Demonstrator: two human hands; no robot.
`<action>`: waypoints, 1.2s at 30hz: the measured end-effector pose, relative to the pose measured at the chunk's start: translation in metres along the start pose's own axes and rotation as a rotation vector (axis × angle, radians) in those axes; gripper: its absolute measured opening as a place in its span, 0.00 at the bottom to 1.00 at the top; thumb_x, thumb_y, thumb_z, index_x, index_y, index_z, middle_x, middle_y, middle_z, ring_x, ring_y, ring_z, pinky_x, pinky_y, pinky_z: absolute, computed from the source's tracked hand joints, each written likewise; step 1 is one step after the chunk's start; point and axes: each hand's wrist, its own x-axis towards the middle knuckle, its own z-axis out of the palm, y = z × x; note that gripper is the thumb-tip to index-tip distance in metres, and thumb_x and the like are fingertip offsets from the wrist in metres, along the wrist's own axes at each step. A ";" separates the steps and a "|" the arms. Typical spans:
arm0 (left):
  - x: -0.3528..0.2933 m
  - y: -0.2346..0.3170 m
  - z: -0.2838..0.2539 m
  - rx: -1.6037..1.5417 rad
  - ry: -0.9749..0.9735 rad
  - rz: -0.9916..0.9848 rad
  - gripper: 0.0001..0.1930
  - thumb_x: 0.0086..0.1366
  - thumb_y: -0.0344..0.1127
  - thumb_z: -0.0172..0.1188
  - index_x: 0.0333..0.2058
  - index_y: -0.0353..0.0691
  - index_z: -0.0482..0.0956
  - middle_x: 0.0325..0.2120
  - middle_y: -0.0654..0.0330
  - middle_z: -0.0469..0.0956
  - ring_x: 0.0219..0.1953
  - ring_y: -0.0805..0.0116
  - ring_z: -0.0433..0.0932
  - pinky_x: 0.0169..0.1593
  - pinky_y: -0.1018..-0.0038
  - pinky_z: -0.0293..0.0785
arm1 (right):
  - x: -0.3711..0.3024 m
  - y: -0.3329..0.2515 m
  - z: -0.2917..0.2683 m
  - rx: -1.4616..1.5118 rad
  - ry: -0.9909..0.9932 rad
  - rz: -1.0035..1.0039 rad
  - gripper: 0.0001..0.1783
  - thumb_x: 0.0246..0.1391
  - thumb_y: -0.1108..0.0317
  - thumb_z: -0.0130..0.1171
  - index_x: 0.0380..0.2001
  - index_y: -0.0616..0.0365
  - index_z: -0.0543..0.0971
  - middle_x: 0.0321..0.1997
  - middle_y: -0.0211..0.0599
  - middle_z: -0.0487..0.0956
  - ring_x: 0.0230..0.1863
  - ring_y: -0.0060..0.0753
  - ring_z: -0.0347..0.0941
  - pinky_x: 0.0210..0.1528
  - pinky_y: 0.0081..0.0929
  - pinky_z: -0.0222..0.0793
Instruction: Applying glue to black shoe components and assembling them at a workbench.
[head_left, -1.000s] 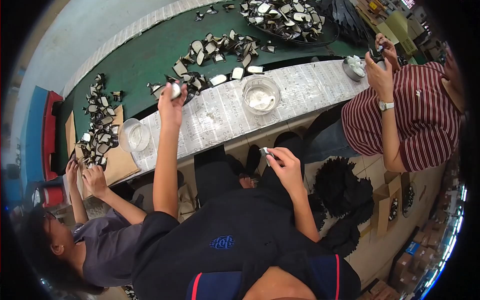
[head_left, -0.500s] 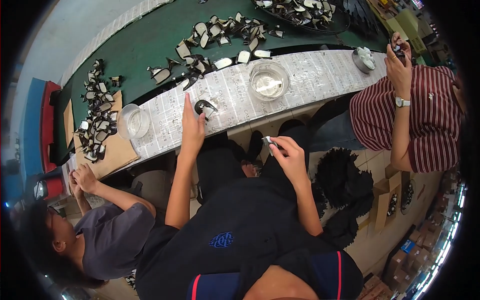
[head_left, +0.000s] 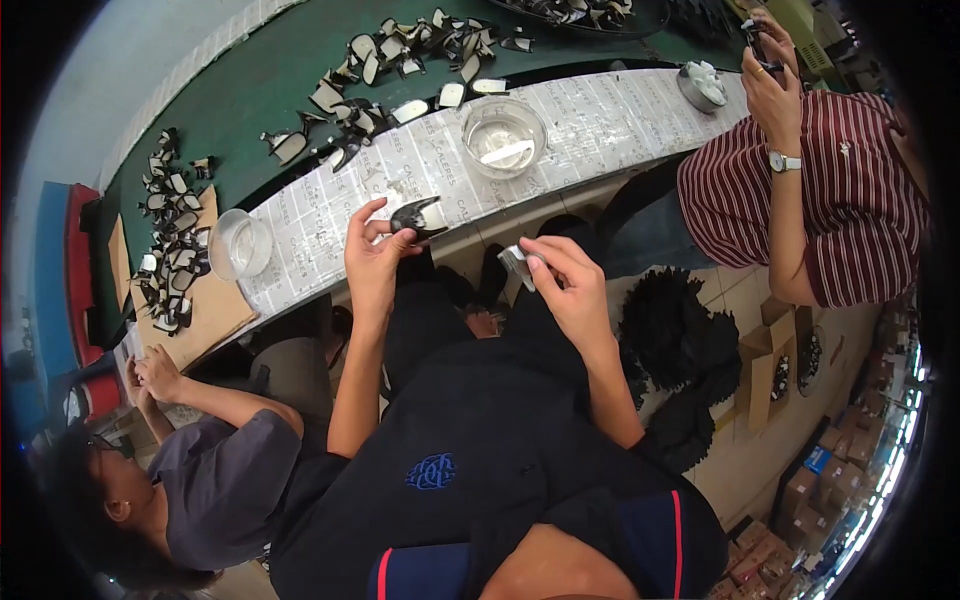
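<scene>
My left hand (head_left: 374,268) is closed on a small glossy black curved piece with a white inside (head_left: 408,217), pinched between thumb and fingers above the table's near edge. To its right, my right hand (head_left: 566,284) pinches a small folded grey-white cloth-like wad (head_left: 517,266); its exact kind is unclear. A gap separates the wad from the black piece. Beyond my hands stands a round clear plastic tub (head_left: 504,140) that seems to hold some clear liquid.
Similar black-and-white pieces (head_left: 372,65) lie heaped on the green surface, and more (head_left: 172,240) rest at the left by cardboard (head_left: 215,318). Another clear tub (head_left: 242,245) stands nearby. A tin of white wads (head_left: 702,88) is at the right. Co-workers sit on both sides.
My left hand has turned and now grips the black piece, lifted off the table. My right hand has shifted slightly left and up with the wad. The whole view has tilted somewhat.
</scene>
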 end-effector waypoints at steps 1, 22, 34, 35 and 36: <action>-0.007 -0.002 0.004 -0.054 -0.006 -0.053 0.23 0.65 0.22 0.63 0.58 0.32 0.69 0.34 0.61 0.76 0.37 0.69 0.82 0.41 0.73 0.84 | 0.002 -0.004 0.000 0.030 0.010 -0.013 0.14 0.60 0.74 0.60 0.49 0.65 0.82 0.46 0.38 0.79 0.34 0.21 0.72 0.33 0.19 0.67; -0.051 -0.001 0.029 -0.368 -0.095 -0.323 0.11 0.67 0.25 0.62 0.47 0.33 0.77 0.40 0.59 0.80 0.42 0.70 0.82 0.49 0.71 0.84 | -0.009 -0.039 0.024 -0.345 -0.027 -0.490 0.19 0.51 0.75 0.68 0.48 0.63 0.81 0.48 0.46 0.78 0.39 0.43 0.81 0.39 0.31 0.79; -0.052 0.001 0.028 -0.378 -0.135 -0.349 0.10 0.67 0.26 0.62 0.47 0.32 0.77 0.41 0.59 0.80 0.42 0.71 0.81 0.49 0.71 0.84 | -0.008 -0.034 0.019 -0.008 -0.045 -0.231 0.16 0.52 0.79 0.65 0.46 0.63 0.83 0.49 0.44 0.79 0.40 0.31 0.81 0.39 0.24 0.78; -0.051 0.001 0.028 -0.376 -0.131 -0.347 0.10 0.67 0.26 0.61 0.47 0.33 0.77 0.41 0.59 0.80 0.42 0.71 0.81 0.49 0.70 0.84 | -0.008 -0.038 0.016 0.094 -0.059 -0.126 0.15 0.54 0.79 0.64 0.46 0.64 0.83 0.50 0.44 0.79 0.41 0.28 0.81 0.41 0.23 0.79; -0.051 0.001 0.027 -0.374 -0.127 -0.346 0.10 0.67 0.25 0.61 0.47 0.33 0.77 0.41 0.59 0.80 0.42 0.71 0.81 0.49 0.70 0.84 | -0.008 -0.038 0.014 0.093 -0.060 -0.126 0.15 0.54 0.79 0.64 0.46 0.64 0.83 0.50 0.44 0.79 0.41 0.28 0.81 0.41 0.23 0.79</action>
